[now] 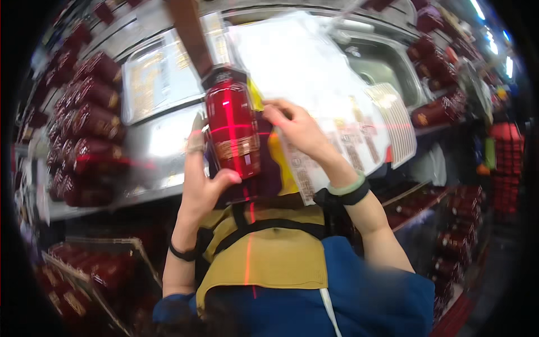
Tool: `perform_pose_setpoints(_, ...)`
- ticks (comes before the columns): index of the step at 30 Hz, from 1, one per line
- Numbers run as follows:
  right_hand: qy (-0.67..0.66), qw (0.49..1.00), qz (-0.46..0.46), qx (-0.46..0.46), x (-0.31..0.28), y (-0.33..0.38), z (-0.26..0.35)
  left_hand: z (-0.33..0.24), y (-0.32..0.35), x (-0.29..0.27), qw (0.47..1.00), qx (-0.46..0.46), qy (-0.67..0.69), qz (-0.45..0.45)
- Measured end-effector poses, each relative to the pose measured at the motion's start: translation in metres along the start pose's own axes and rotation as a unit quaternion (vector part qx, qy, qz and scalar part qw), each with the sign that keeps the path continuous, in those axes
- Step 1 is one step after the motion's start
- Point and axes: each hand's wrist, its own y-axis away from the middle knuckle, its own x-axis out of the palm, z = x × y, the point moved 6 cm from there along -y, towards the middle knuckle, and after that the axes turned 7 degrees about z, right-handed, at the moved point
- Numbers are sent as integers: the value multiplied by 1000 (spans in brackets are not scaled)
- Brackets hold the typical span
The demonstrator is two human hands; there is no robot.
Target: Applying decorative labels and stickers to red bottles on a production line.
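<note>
A glossy dark-red bottle (229,121) with gold print low on its front lies lengthwise before me, its far end at a dark block (224,74). Thin red light lines cross on it. My left hand (203,177) holds it from the left, thumb at the near end and fingers along the side; a pale covering shows on one finger. Just right of the bottle, my right hand (293,124) has thumb and forefinger pinched together; what is between them cannot be made out. Dark and yellow cloth (278,163) lies beneath. White sheets with gold labels (348,132) spread beside my right wrist.
Several red bottles (92,121) are stacked on the left of the metal bench (154,160). A tray with gold labels (160,73) lies behind. A brown upright bar (190,33) rises at the far side. To the right are a sink (387,73) and a ribbed white rack (396,121).
</note>
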Motion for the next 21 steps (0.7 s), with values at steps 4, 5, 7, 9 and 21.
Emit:
perform_pose_setpoints(4, 99, 993, -25, 63, -64, 16, -27, -1, 9, 22, 997, -23, -69, -26)
perform_pose_setpoints(5, 105, 992, -33, 64, -92, 22, -32, 3, 11, 24, 998, -58, -25, -16)
perform_pose_setpoints(7, 162, 967, -154, 124, -177, 30, -47, 0, 11, 25, 992, -37, -117, -14)
perform_pose_setpoints(9, 212, 918, -319, 105, -270, 44, -54, 1, 12, 23, 987, -41, -158, -12)
perform_pose_setpoints(21, 298, 851, -325, 285, -444, 45, -175, -4, 12, 24, 980, -11, -199, -14)
